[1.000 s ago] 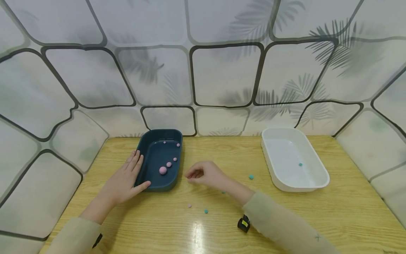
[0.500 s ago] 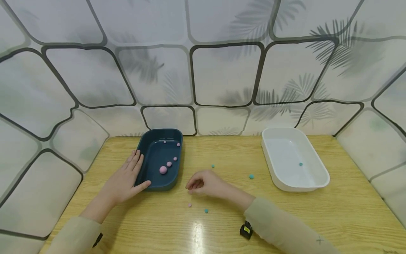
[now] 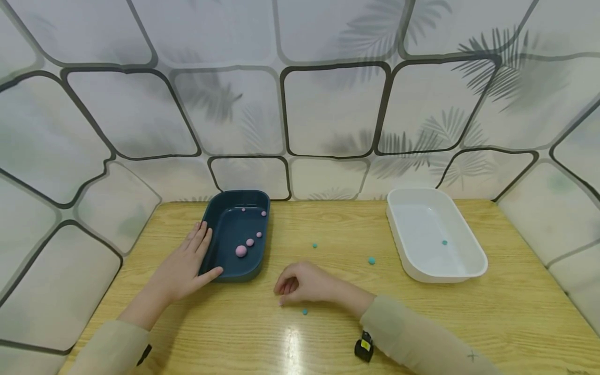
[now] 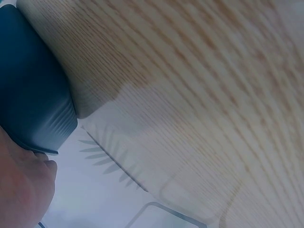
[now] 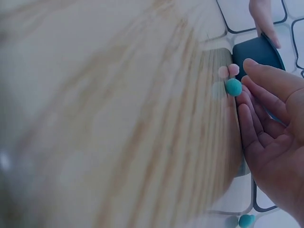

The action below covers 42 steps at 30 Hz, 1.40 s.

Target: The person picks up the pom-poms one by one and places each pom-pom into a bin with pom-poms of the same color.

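Note:
My left hand (image 3: 180, 271) rests on the left side of a dark blue tray (image 3: 225, 273), fingers straight along the outside and thumb on the near rim. Pink balls (image 3: 241, 251) of several sizes lie inside it. My right hand (image 3: 307, 283) is low over the table, fingers loosely bent. Its thumb and index fingertips stand apart, close to a small pink ball (image 5: 233, 70) on the table; in the head view that ball is mostly hidden at the thumb tip. A teal ball (image 3: 304, 312) lies just in front of this hand.
A white tray (image 3: 398, 234) with one teal ball (image 3: 444, 242) inside stands at the right. Two loose teal balls, a small one (image 3: 314, 245) and a larger one (image 3: 372, 260), lie between the trays. A patterned backdrop (image 3: 333, 112) rises behind the wooden table (image 3: 337, 219).
My right hand has moved toward me along the table, from beside the blue tray down to the small pink ball, uncovering a small teal ball behind it. The left hand has stayed still.

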{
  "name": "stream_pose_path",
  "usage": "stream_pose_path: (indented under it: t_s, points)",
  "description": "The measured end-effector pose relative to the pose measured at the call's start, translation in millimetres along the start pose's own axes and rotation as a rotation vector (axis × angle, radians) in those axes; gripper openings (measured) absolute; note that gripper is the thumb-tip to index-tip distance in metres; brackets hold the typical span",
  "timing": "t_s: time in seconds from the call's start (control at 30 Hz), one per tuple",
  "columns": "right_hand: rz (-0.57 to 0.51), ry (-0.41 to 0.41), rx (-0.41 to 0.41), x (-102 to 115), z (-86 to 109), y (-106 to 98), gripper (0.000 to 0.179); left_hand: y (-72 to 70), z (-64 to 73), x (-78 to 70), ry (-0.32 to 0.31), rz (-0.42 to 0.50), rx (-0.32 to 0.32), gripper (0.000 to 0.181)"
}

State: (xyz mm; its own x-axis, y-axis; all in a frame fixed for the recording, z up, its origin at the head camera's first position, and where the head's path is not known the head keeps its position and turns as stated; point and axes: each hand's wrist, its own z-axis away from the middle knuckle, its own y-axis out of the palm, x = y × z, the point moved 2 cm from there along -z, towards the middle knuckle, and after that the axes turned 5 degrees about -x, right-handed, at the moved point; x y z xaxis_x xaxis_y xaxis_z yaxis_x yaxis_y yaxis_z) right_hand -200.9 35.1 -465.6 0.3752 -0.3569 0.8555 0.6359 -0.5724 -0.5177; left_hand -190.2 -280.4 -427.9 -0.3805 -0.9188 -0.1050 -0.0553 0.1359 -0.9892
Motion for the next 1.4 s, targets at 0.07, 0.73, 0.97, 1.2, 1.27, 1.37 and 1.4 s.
stream_pose_path:
  t_s: [0.07, 0.73, 0.97, 1.2, 1.27, 1.37, 1.4]
  points:
    - [0.019, -0.005, 0.001, -0.6, -0.3, 1.0, 0.017, 0.2, 0.1, 0.3, 0.0, -0.002, -0.001, 0.102]
    - [0.254, -0.128, 0.001, 2.1, -3.0, 6.3, 0.011, -1.8, 1.0, -1.5, -0.003, 0.0, 0.005, 0.102]
    - [0.252, -0.115, 0.005, 5.1, -1.8, 6.6, 0.011, -0.5, 0.8, -0.6, 0.001, -0.004, 0.0, 0.101]
    - [0.276, -0.119, -0.006, 5.3, -2.0, 9.0, 0.01, 0.6, 0.4, 0.2, 0.005, -0.004, -0.006, 0.101]
    - [0.272, -0.11, -0.01, 5.3, -1.8, 9.5, 0.008, 0.2, 0.3, -0.1, 0.006, -0.006, -0.006, 0.101]
    - [0.26, -0.095, -0.014, 5.9, -1.2, 9.4, 0.006, 0.7, 0.0, 0.1, 0.006, -0.008, -0.005, 0.101]
    - [0.25, -0.089, -0.015, 6.0, -1.0, 9.0, 0.005, 0.7, 0.2, -0.1, 0.007, -0.01, -0.007, 0.101]
